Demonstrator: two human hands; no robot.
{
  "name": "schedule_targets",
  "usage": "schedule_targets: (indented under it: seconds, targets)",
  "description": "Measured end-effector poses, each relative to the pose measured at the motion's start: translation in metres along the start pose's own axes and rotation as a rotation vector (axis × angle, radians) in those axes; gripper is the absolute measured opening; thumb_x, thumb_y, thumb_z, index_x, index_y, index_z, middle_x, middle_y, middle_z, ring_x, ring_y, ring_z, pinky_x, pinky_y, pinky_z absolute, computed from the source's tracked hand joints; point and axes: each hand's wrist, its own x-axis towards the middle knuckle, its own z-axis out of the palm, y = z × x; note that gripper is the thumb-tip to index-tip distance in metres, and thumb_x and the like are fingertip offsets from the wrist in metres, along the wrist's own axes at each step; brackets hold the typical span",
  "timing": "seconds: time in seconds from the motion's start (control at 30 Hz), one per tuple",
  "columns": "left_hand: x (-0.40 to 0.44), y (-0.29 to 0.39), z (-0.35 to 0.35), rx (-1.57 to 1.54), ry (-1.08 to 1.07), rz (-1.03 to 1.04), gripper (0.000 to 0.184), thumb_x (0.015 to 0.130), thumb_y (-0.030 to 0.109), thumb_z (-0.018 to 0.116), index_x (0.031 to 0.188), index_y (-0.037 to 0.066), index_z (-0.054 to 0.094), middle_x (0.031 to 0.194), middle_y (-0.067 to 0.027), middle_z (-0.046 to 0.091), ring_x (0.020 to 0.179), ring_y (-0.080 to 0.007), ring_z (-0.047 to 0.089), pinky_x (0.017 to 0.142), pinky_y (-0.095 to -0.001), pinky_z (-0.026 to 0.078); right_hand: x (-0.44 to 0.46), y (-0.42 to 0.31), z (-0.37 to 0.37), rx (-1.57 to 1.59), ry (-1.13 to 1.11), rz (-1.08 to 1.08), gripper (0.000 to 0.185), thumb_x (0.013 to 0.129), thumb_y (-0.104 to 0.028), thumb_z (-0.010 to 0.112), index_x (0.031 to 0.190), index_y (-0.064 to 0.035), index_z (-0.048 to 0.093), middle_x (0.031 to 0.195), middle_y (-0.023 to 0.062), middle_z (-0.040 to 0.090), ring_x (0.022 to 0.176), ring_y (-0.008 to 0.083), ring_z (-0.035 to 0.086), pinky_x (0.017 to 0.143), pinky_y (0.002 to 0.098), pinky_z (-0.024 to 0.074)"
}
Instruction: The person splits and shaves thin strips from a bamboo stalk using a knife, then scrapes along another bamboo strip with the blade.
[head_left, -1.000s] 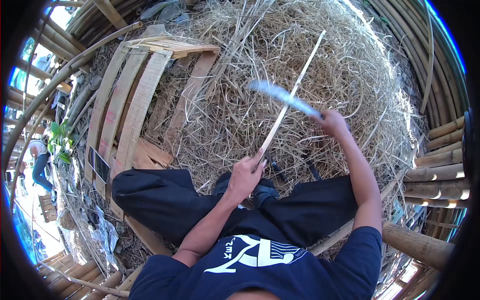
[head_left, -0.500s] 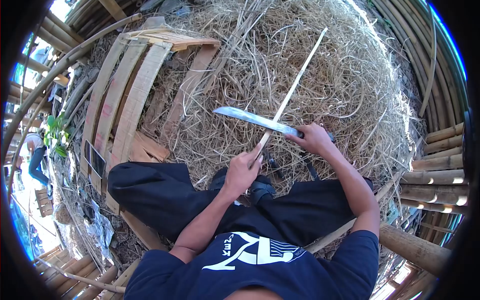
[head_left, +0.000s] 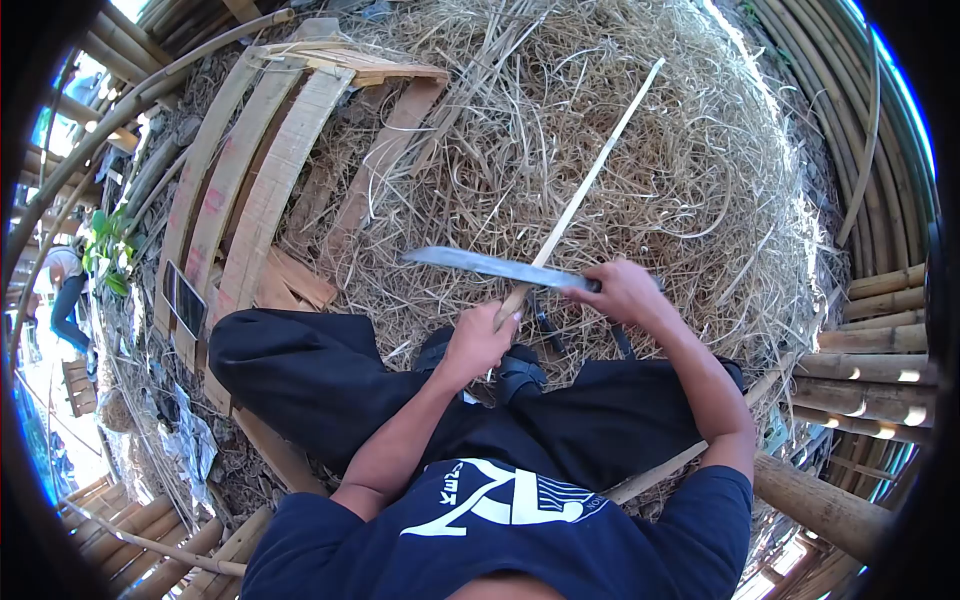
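My left hand is closed around the near end of a long, pale strip of split bamboo, which slants away to the upper right. In my right hand is the handle of a machete; the fingers are wrapped round it, and the grip is mostly hidden. The blade points left and lies across the strip, just beyond my left hand. Beneath both is a heap of thin, curly shavings.
A slatted wooden pallet stands at the left, with a dark phone-like slab on its near end. Bamboo poles line the right side. My knees are spread below. Another person is at the far left.
The machete has moved nearer to me along the strip and a little to the left. My left hand keeps its hold, slightly lower in view.
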Motion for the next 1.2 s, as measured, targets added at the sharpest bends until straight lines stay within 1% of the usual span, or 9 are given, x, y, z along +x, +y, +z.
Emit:
schedule_targets:
  seconds: [0.07,0.13,0.27,0.53,0.77,0.83,1.0,1.1,1.2]
  targets:
    - [0.000,-0.003,0.000,-0.083,-0.085,-0.110,0.025,0.089,0.023,0.061,0.085,-0.001,0.060,0.062,-0.0150,0.059,0.057,-0.0268,0.061,0.057,-0.0386,0.046,0.001,0.011,-0.014,-0.052,0.040,0.131,0.065,0.082,-0.066,0.053,0.076,-0.0045,0.071,0.063,0.0179,0.063,0.064,0.0344,0.064,0.065,0.0447,0.0515]
    - [0.003,-0.014,0.005,0.108,0.049,0.132,0.027,0.089,0.025,0.061,0.084,-0.001,0.059,0.061,-0.0161,0.057,0.057,-0.0310,0.059,0.057,-0.0404,0.045,0.006,0.034,-0.019,-0.015,0.060,0.265,0.068,0.083,-0.067,0.051,0.080,-0.0018,0.071,0.067,0.0193,0.064,0.068,0.0336,0.066,0.069,0.0446,0.0519]
    - [0.003,-0.015,0.007,0.085,0.057,0.130,0.027,0.090,0.026,0.060,0.085,-0.001,0.059,0.062,-0.0175,0.057,0.057,-0.0330,0.058,0.057,-0.0414,0.044,0.007,0.042,-0.022,0.023,0.143,0.387,0.071,0.084,-0.068,0.049,0.082,-0.0004,0.071,0.068,0.0201,0.064,0.072,0.0344,0.066,0.072,0.0457,0.0516]
    - [0.000,-0.004,0.004,0.044,0.057,0.083,0.028,0.089,0.027,0.062,0.086,-0.001,0.059,0.062,-0.0176,0.057,0.057,-0.0321,0.058,0.056,-0.0408,0.043,0.007,0.029,-0.026,0.004,-0.057,0.338,0.075,0.080,-0.073,0.048,0.086,-0.0032,0.073,0.070,0.0180,0.065,0.072,0.0333,0.066,0.071,0.0440,0.0527]
    - [0.001,-0.009,0.008,0.063,0.085,0.118,0.029,0.089,0.028,0.062,0.087,-0.001,0.061,0.061,-0.0169,0.057,0.054,-0.0304,0.058,0.054,-0.0396,0.043,0.015,0.046,-0.041,-0.037,0.117,0.413,0.074,0.084,-0.071,0.045,0.082,-0.0022,0.073,0.063,0.0171,0.063,0.063,0.0300,0.065,0.066,0.0434,0.0533]
    - [0.001,-0.010,0.008,0.044,0.066,0.106,0.028,0.090,0.028,0.062,0.089,0.000,0.062,0.060,-0.0161,0.057,0.053,-0.0292,0.057,0.054,-0.0392,0.043,0.008,0.023,-0.046,0.009,-0.069,0.412,0.075,0.084,-0.072,0.045,0.079,-0.0018,0.072,0.065,0.0175,0.063,0.064,0.0300,0.065,0.066,0.0438,0.0530]
    - [-0.001,-0.009,0.007,0.079,0.046,0.082,0.028,0.090,0.028,0.061,0.091,0.000,0.062,0.060,-0.0152,0.057,0.054,-0.0269,0.058,0.054,-0.0385,0.043,0.020,0.047,-0.033,-0.015,-0.078,0.379,0.077,0.081,-0.076,0.044,0.074,-0.0045,0.072,0.062,0.0134,0.062,0.059,0.0220,0.062,0.061,0.0404,0.0518]
    - [-0.001,-0.008,0.009,0.055,0.050,0.080,0.029,0.090,0.028,0.061,0.091,0.000,0.062,0.060,-0.0151,0.057,0.054,-0.0264,0.058,0.054,-0.0384,0.043,0.024,0.070,-0.039,-0.031,0.077,0.424,0.080,0.081,-0.076,0.044,0.073,-0.0011,0.070,0.059,0.0146,0.060,0.060,0.0252,0.062,0.061,0.0410,0.0508]
    - [0.002,-0.007,0.007,0.046,0.057,0.080,0.029,0.090,0.029,0.060,0.090,0.000,0.062,0.061,-0.0152,0.057,0.053,-0.0265,0.057,0.054,-0.0382,0.043,0.019,0.051,-0.049,-0.021,-0.012,0.479,0.079,0.081,-0.076,0.044,0.075,-0.0023,0.071,0.059,0.0149,0.060,0.060,0.0268,0.062,0.064,0.0414,0.0512]
